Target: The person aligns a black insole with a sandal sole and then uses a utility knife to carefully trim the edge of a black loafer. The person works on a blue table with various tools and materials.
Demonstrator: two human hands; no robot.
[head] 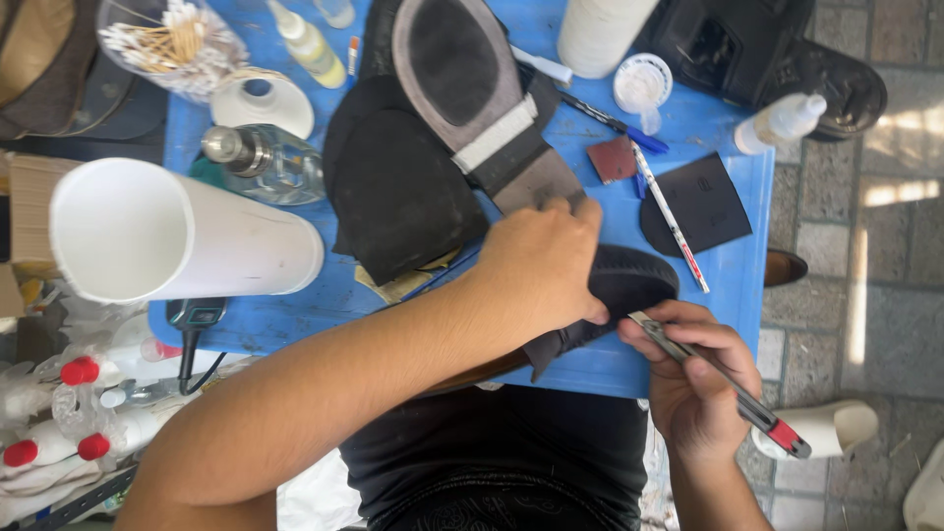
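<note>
A shoe (462,88) lies sole-up across a small blue table (733,275), its grey sole toward the far side and its dark heel (629,280) at the near edge. My left hand (541,261) presses down on the shoe's heel end and grips it. My right hand (693,379) holds a slim utility knife (723,379) with a red end, its blade tip touching the edge of the heel. A sheet of black rubber (398,192) lies under the shoe on the left.
A wide white pipe (167,236) lies on the table's left. Around it are a glass bottle (265,162), a jar of cotton swabs (172,44), squeeze bottles (305,44), a cut black sole piece (703,202), a pen (669,216), and a white roll (600,34). Red-capped bottles (74,408) sit lower left.
</note>
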